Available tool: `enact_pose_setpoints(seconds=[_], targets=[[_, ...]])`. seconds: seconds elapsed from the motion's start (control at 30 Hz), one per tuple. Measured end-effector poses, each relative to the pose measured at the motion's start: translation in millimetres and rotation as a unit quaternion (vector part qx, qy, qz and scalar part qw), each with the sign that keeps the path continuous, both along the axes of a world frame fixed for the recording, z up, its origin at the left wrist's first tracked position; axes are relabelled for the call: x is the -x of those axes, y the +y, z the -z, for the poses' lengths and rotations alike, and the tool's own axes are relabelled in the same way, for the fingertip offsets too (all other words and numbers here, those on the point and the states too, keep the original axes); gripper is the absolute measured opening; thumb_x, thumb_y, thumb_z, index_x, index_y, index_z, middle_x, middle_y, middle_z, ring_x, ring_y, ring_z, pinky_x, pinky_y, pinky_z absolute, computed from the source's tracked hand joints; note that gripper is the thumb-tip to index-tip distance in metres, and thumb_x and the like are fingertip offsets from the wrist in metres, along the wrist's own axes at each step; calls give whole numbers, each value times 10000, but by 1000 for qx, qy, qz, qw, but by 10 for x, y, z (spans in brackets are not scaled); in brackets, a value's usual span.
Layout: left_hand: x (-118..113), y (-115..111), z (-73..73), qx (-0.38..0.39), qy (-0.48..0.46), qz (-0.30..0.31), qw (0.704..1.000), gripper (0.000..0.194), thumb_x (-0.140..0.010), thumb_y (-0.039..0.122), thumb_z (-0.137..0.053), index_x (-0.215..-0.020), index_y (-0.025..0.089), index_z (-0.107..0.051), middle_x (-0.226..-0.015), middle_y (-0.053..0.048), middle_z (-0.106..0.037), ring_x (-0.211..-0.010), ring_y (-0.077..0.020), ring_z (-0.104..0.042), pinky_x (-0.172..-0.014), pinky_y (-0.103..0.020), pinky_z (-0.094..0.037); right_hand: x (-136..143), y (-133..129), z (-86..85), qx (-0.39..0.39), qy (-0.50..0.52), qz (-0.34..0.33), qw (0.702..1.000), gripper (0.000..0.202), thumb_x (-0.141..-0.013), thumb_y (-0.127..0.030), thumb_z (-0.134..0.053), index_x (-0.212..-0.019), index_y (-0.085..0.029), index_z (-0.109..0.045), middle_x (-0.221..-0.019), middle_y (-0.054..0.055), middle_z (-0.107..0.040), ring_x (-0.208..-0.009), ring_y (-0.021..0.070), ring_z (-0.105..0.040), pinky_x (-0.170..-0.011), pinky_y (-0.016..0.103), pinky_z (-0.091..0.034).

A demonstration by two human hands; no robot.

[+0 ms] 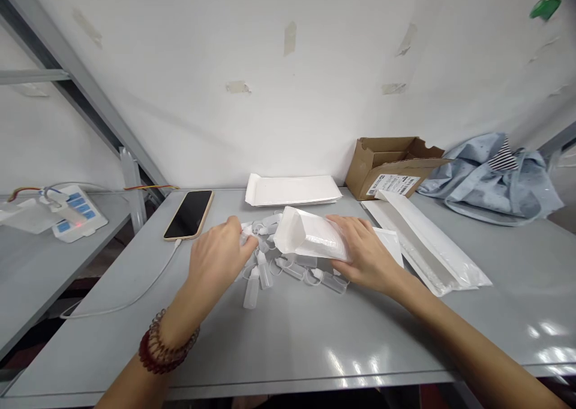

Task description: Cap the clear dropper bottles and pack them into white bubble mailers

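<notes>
My right hand [366, 253] grips a white bubble mailer [312, 235], its open mouth facing left toward my other hand. Beneath and left of the mailer lies a loose pile of small clear plastic dropper bottles with white caps, one bottle [252, 289] lying nearest the front. At the pile's left side, my left hand [219, 250] has its thumb and fingers closed on a small dropper bottle [245, 232], mostly hidden by the fingers. The mailer's inside is only partly visible.
Flat white mailers [294, 191] are stacked by the wall, and more bubble mailers [432, 241] lie right. A cardboard box [391, 166] and blue cloth [490, 178] stand behind them. Left are a phone [189, 215] with a white cable [130, 304] and a power strip [81, 214].
</notes>
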State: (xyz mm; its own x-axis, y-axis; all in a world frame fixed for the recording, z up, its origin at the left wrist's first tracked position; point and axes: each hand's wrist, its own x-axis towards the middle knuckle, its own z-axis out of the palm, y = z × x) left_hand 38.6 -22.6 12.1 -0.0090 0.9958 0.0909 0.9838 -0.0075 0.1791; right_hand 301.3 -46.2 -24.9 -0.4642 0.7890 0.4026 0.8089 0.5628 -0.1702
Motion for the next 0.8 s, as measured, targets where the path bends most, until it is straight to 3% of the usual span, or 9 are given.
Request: enact_pose_setpoints(seconds=[0.1,0.2,0.27,0.3,0.37,0.43,0.5,0.6,0.8], targets=[[-23,-35,-9,-111,-172,-8,979,177,-762,373,-549,-766,198,-528,-618,0,-569,-568,-186,-554,-511,-273,-367,0,3,1,-5,2,0,1000,651,-696,-180,-551,-1304,-174,-321,-1233,139,-548,-1035,303,-513,-858,447,-379],[-45,-111,-60,-178,-440,32,879,157,-769,345,-596,-792,197,-549,-616,28,-574,-555,-147,-577,-567,-267,-474,6,6,-4,-7,7,-4,1000,658,-697,-188,-550,-1311,-177,-314,-1238,139,-544,-1046,307,-510,-862,454,-379],[-73,-165,-76,-181,-546,69,815,131,-781,312,-604,-807,191,-562,-629,26,-599,-557,-148,-605,-574,-278,-510,14,7,-8,-10,11,-10,1000,658,-700,-191,-546,-1314,-177,-310,-1235,141,-546,-1050,310,-510,-863,458,-381],[-92,-187,-69,-186,-565,79,800,129,-779,300,-618,-814,186,-570,-648,19,-613,-570,-154,-618,-581,-286,-521,19,6,-8,-12,13,-14,1000,655,-702,-193,-543,-1313,-177,-309,-1232,142,-548,-1049,312,-512,-862,460,-382],[-137,-212,-25,-206,-544,85,809,134,-776,283,-644,-836,176,-592,-700,0,-631,-616,-163,-628,-600,-296,-525,25,3,-5,-18,17,-19,1000,647,-708,-196,-538,-1313,-176,-309,-1230,146,-549,-1050,314,-515,-858,461,-386],[-185,-213,45,-248,-457,108,847,120,-796,267,-643,-872,175,-628,-774,-23,-647,-713,-177,-615,-672,-317,-515,27,-1,3,-24,20,-18,999,643,-713,-205,-537,-1313,-173,-309,-1231,150,-549,-1051,316,-515,-857,463,-388],[-225,-199,113,-302,-334,168,877,143,-825,259,-622,-931,180,-675,-920,-65,-657,-891,-222,-567,-799,-377,-480,21,-3,12,-27,21,-14,999,644,-717,-218,-540,-1315,-169,-309,-1233,155,-546,-1051,319,-514,-859,469,-388],[-251,-175,167,-335,-208,247,885,212,-877,220,-549,-1014,189,-708,-1152,-104,-602,-1089,-277,-449,-932,-456,-395,10,0,19,-24,23,-2,999,656,-704,-214,-544,-1314,-168,-307,-1222,157,-549,-1038,320,-517,-855,469,-391],[-225,-142,147,-311,-235,226,893,179,-878,183,-535,-907,197,-711,-1013,-70,-640,-1015,-235,-485,-864,-376,-436,29,-10,16,-15,26,-6,1000,648,-701,-204,-540,-1305,-176,-307,-1215,149,-554,-1028,313,-528,-860,470,-393]])
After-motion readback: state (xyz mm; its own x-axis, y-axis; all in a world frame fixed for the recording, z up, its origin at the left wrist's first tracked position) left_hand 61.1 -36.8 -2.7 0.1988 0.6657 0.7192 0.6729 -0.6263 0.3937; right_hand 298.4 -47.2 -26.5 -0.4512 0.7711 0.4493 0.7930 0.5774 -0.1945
